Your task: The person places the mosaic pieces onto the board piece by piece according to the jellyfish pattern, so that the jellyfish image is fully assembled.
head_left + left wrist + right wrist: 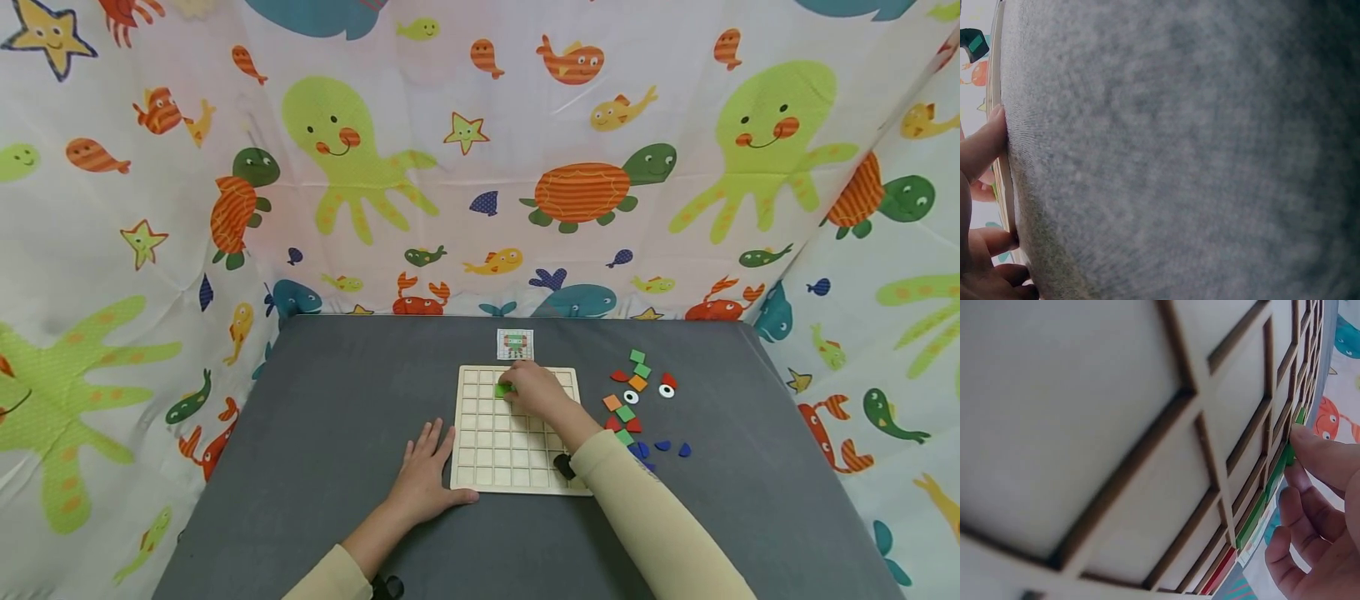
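A pale wooden grid board (487, 458) lies on the grey table, its square cells framed by raised strips. My right hand (536, 390) reaches over its far part and pinches a green tile (1290, 454) between thumb and fingers. In the right wrist view, green tiles (1252, 523) sit in a row of cells along one edge, with a red piece (1219, 570) at the end of that row. My left hand (423, 479) rests at the board's left side with fingers spread, the thumb by its near left corner. The left wrist view shows fingertips against the board's edge (1004, 181).
Behind the board lies a small printed card (515, 344). Loose pieces are scattered to the right: green tiles (625, 413), orange tiles (612, 402), red pieces (668, 381), white rings (631, 397) and blue pieces (685, 450). A sea-animal patterned cloth (465, 83) hangs around the table.
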The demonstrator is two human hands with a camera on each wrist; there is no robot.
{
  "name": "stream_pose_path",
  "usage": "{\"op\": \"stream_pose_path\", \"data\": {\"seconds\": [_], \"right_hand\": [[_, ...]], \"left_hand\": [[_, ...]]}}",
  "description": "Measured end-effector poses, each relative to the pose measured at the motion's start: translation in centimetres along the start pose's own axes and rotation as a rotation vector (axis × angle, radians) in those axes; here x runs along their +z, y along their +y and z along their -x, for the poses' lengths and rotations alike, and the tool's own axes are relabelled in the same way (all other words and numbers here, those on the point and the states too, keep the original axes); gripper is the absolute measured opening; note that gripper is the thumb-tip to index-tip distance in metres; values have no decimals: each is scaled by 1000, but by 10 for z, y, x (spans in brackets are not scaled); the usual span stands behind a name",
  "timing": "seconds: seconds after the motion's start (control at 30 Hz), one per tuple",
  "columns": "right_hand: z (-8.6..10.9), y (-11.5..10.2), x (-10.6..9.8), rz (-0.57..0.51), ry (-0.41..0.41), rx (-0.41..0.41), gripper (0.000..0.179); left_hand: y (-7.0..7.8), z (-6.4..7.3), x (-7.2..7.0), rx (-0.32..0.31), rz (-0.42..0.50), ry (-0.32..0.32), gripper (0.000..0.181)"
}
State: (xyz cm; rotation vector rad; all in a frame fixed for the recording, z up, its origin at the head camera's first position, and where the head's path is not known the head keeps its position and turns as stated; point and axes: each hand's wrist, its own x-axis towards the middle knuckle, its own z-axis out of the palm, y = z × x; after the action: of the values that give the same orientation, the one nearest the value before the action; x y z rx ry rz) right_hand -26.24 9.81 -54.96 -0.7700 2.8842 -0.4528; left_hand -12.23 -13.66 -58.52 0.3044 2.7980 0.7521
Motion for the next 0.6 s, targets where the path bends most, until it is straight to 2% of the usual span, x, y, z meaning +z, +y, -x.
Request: {"op": "stream_pose_path", "data": {"seconds": [0.33,0.6], "right_hand": [[1,-2,-5,-63,-4,7,31],[22,12,-25,-121,75,23,33]], "left_hand": [[0,-1,0,-2,-8,-2,117],[0,0,0,-1,-2,1,116]]}}
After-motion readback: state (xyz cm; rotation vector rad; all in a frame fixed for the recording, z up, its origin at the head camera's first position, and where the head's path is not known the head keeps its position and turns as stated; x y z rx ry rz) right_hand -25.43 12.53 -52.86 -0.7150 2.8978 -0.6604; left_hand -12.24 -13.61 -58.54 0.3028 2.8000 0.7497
